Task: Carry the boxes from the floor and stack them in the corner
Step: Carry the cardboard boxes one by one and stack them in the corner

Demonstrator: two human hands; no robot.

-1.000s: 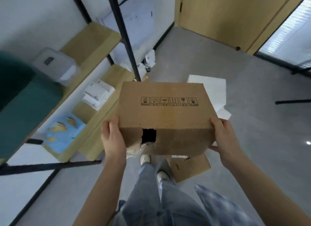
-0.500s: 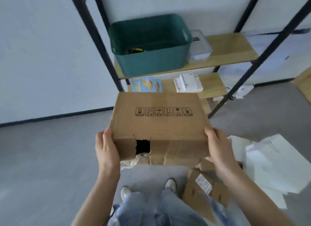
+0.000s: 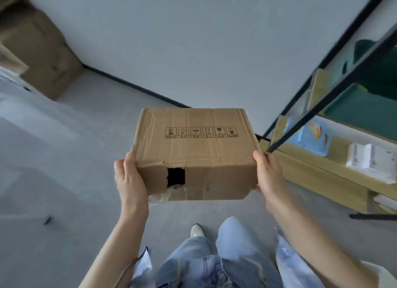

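I carry a brown cardboard box (image 3: 193, 146) at waist height, in front of my legs. It has a row of black handling symbols on top and a torn hole in its near face, with clear plastic hanging out below. My left hand (image 3: 129, 180) grips its left side and my right hand (image 3: 268, 176) grips its right side, thumbs at the top edges. A blurred stack of larger brown boxes (image 3: 40, 58) stands in the room corner at the upper left.
A black-framed shelf rack (image 3: 322, 165) with wooden boards stands close on the right, holding a green bin (image 3: 365, 107), a blue packet and white packets. Grey floor (image 3: 64, 159) stretches left toward the corner. A white wall (image 3: 193, 40) is ahead.
My view has swung left: the shelf rack slid from centre to the right edge, and the corner with stacked boxes came into view. Both hands keep the same hold on the box.
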